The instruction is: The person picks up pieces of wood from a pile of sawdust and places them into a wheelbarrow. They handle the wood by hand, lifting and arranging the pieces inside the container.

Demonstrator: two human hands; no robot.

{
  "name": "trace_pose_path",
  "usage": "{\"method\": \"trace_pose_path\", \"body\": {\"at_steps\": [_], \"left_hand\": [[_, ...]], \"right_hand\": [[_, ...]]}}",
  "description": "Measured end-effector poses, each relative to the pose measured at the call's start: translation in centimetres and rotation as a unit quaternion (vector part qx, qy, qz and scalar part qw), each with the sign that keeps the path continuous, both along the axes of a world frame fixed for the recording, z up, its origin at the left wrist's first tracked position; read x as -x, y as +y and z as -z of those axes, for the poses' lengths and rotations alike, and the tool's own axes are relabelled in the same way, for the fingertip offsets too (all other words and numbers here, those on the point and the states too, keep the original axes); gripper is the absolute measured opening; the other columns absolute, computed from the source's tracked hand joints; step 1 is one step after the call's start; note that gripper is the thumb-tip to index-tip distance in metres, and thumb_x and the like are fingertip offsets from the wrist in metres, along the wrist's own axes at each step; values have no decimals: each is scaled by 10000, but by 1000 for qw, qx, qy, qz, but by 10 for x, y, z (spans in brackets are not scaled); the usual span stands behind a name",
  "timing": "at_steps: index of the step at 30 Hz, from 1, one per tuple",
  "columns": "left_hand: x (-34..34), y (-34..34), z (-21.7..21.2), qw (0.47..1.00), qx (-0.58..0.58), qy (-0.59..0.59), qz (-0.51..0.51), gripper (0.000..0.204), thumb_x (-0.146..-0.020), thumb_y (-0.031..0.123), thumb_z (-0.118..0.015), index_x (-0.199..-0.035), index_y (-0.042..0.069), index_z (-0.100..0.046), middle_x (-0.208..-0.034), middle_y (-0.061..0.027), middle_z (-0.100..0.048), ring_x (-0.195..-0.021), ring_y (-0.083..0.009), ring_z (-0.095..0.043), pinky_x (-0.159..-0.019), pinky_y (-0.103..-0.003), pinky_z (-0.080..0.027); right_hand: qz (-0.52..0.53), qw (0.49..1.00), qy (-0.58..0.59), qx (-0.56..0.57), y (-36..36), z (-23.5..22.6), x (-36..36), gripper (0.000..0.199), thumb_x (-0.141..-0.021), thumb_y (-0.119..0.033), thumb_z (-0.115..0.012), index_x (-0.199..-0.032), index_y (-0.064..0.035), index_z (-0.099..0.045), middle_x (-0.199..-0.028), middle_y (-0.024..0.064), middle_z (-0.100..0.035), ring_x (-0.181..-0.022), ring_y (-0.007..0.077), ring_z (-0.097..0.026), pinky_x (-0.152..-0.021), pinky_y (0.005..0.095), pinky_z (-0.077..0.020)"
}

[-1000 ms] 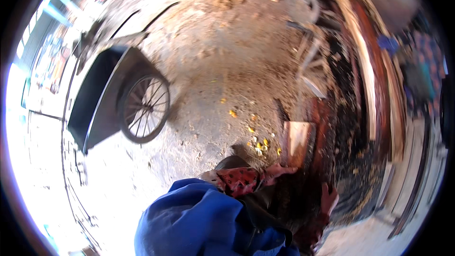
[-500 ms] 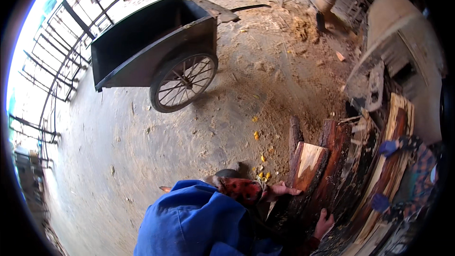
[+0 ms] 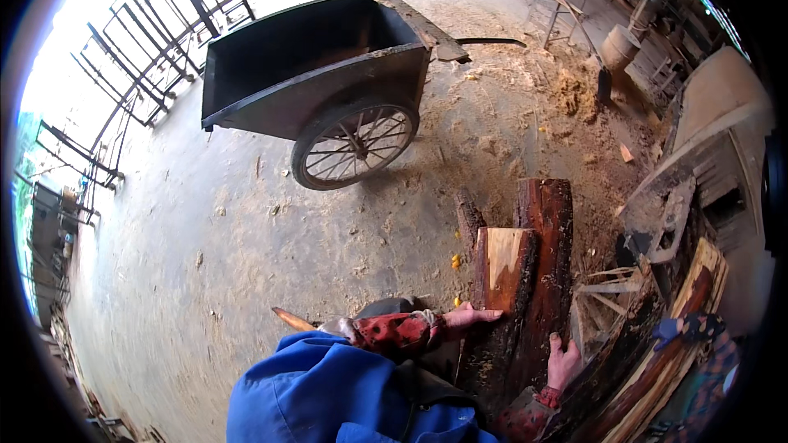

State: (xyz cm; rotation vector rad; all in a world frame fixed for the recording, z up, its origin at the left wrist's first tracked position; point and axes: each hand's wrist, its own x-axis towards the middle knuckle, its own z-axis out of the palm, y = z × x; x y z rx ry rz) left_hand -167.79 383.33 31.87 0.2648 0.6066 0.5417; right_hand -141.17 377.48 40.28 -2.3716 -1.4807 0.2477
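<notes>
Rough bark-edged wooden slabs lie side by side in front of me: a shorter one [image 3: 506, 267] with a pale sawn patch and a longer dark reddish one [image 3: 548, 238]. My left hand [image 3: 472, 316] grips the left side, its thumb laid across the shorter slab and its other fingers mostly hidden. On the longer slab's right edge my right hand [image 3: 561, 363] closes with the thumb up; its fingertips are out of sight. A narrow bark strip [image 3: 469, 217] sticks out beyond the slabs at the left.
At the right a co-worker's blue-gloved hand [image 3: 666, 333] rests on a long split plank [image 3: 698, 275], beside a dark log [image 3: 611, 361]. A two-wheeled cart [image 3: 316, 82] stands ahead on the sawdust-strewn floor [image 3: 246, 279]. Worn machinery [image 3: 665, 213] stands at the right.
The slabs have shifted left with both my hands and turned straighter ahead. A gap has opened between them and the dark log. The whole view has turned, and the cart appears further right.
</notes>
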Motion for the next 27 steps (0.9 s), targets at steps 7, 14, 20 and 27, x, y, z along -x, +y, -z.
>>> {"method": "trace_pose_path", "body": {"at_steps": [7, 14, 20, 27], "left_hand": [[51, 40, -26, 998, -28, 48, -41, 566, -831, 332, -724, -1273, 34, -535, -1145, -37, -625, -1044, -153, -583, -954, -325, -444], [115, 101, -15, 994, -28, -21, -103, 501, -839, 293, -716, -1251, 60, -550, -1137, -20, -619, -1044, -161, -571, -929, -340, -452], [218, 155, -30, 994, 2, -4, -110, 423, -851, 253, -704, -1206, 64, -572, -1091, -6, -633, -971, -137, -590, -849, -309, -481], [292, 219, -22, 985, 26, -9, -171, 412, -859, 196, -691, -1207, 18, -563, -1110, -53, -638, -1013, -179, -603, -922, -346, -474]], "right_hand": [[-57, 998, 29, -7, 69, -7, 39, 596, -753, -548, -685, -760, 30, -539, -686, 265, -558, -692, 489, -527, -578, 526, -390], [-85, 996, 13, -39, 143, -17, 111, 571, -757, -461, -726, -668, 32, -451, -586, 223, -440, -568, 408, -368, -533, 470, -357], [-120, 989, 56, -71, 214, -27, 213, 566, -762, -466, -716, -655, 25, -457, -542, 194, -432, -532, 394, -374, -515, 458, -358], [-145, 988, 44, -33, 306, -33, 293, 693, -749, -628, -670, -640, 14, -435, -542, 178, -445, -498, 359, -424, -489, 429, -365]]}}
